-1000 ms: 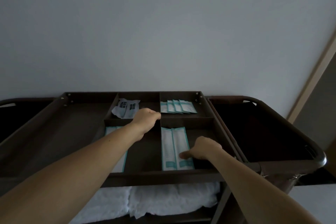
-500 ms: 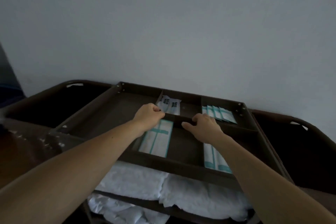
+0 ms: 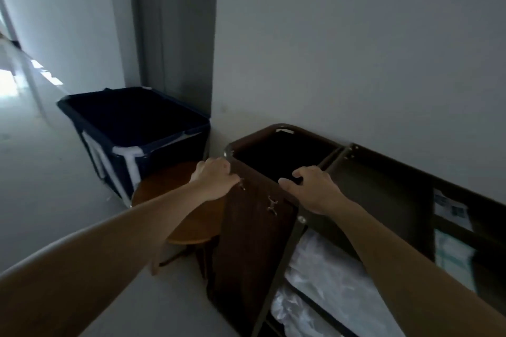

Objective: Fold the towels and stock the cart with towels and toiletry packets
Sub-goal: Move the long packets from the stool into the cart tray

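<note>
Both hands are on the end of the cart (image 3: 383,191). The left hand (image 3: 216,179), at centre frame, is curled round the rounded corner of the top rail (image 3: 273,126). The right hand (image 3: 312,190), just to its right, has its fingers hooked over the near side of the same rail with the thumb spread. Neither holds anything else.

Below the rail hangs a dark cloth bag (image 3: 252,241), its mouth open between the hands. White towels (image 3: 328,268) lie on the open shelves at lower right. The toiletry packets (image 3: 451,254) sit in the tray compartments at the right edge, too blurred to count.

Left of the cart a round wooden stand (image 3: 175,200) is close against the bag, and a dark blue bin (image 3: 131,117) stands beyond it at upper left.

Loaded like this, the cart is likely heavy, so the stiff rail is the place to hold it — the bag's cloth would only give. The towels are soft and unsecured, and the packets light and slick — a jolt could shift either.
</note>
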The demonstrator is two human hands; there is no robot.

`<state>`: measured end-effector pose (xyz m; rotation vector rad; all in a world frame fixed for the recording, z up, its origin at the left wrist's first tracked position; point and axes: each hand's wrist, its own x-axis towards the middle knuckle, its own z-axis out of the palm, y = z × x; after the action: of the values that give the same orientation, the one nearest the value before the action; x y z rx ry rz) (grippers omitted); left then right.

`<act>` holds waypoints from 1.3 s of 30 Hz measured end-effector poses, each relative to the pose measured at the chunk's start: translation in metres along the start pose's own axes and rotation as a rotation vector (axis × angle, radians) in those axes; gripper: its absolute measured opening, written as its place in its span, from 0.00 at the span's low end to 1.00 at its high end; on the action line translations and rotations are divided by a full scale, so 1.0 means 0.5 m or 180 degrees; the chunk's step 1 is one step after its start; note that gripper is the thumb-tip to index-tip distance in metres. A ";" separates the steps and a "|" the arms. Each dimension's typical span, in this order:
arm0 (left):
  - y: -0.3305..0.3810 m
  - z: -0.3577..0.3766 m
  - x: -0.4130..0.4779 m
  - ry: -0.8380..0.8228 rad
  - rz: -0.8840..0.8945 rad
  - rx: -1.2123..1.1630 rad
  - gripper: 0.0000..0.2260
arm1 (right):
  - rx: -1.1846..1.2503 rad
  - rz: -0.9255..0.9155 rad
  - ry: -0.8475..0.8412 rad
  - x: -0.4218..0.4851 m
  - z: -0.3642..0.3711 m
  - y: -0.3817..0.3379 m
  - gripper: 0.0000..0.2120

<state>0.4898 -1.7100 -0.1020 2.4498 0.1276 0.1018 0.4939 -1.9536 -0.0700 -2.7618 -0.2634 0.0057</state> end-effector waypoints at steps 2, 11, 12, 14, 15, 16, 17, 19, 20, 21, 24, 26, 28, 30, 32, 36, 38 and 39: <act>-0.085 -0.051 0.014 0.0063 -0.0221 0.0152 0.21 | -0.0032 -0.0175 -0.0101 0.036 0.035 -0.083 0.31; -0.340 -0.148 0.135 0.0156 -0.0778 0.0248 0.28 | -0.0336 -0.0808 -0.0451 0.277 0.144 -0.295 0.32; -0.357 -0.154 0.159 0.0139 -0.0809 0.0263 0.28 | -0.0346 -0.0839 -0.0473 0.316 0.154 -0.309 0.32; -0.386 -0.176 0.218 0.0161 -0.0850 0.0291 0.28 | -0.0292 -0.0903 -0.0519 0.400 0.172 -0.336 0.32; -0.400 -0.188 0.250 0.0188 -0.0866 0.0304 0.28 | -0.0223 -0.0951 -0.0540 0.443 0.180 -0.350 0.32; -0.413 -0.201 0.282 0.0213 -0.0890 0.0331 0.27 | -0.0138 -0.1000 -0.0561 0.486 0.189 -0.363 0.31; -0.423 -0.216 0.315 0.0222 -0.0918 0.0379 0.26 | -0.0075 -0.1037 -0.0601 0.530 0.195 -0.377 0.31; -0.439 -0.247 0.379 0.0176 -0.0959 0.0487 0.24 | -0.0103 -0.1068 -0.0749 0.607 0.206 -0.403 0.31; -0.445 -0.260 0.410 0.0163 -0.0967 0.0528 0.25 | -0.0177 -0.1086 -0.0836 0.645 0.212 -0.411 0.31; -0.451 -0.270 0.442 0.0170 -0.0981 0.0546 0.26 | -0.0266 -0.1096 -0.0909 0.683 0.220 -0.417 0.31; -0.470 -0.282 0.528 0.0110 -0.1034 0.0418 0.31 | -0.0360 -0.1050 -0.1033 0.779 0.238 -0.431 0.30; -0.486 -0.272 0.581 -0.0032 -0.1022 0.0255 0.28 | -0.0399 -0.0956 -0.1213 0.828 0.257 -0.429 0.26; -0.510 -0.253 0.641 -0.0113 -0.1011 0.0078 0.27 | -0.0447 -0.0812 -0.1385 0.878 0.283 -0.424 0.24; -0.539 -0.230 0.704 -0.0255 -0.0984 -0.0179 0.27 | -0.0481 -0.0657 -0.1467 0.931 0.310 -0.418 0.20; -0.569 -0.210 0.768 -0.0499 -0.0903 -0.0305 0.27 | -0.0506 -0.0480 -0.1548 0.986 0.346 -0.415 0.20; -0.633 -0.178 0.906 -0.1015 -0.0771 -0.0379 0.27 | -0.0430 0.0066 -0.1660 1.078 0.428 -0.407 0.19; -0.659 -0.171 0.973 -0.1238 -0.0704 -0.0339 0.28 | -0.0258 0.0419 -0.1626 1.118 0.470 -0.399 0.18; -0.672 -0.165 1.003 -0.1332 -0.0671 -0.0365 0.28 | -0.0172 0.0595 -0.1604 1.133 0.493 -0.393 0.18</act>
<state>0.9567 -1.3406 -0.2320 2.2735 0.1869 -0.4795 1.0054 -1.5815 -0.2125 -2.7840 -0.1315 0.7569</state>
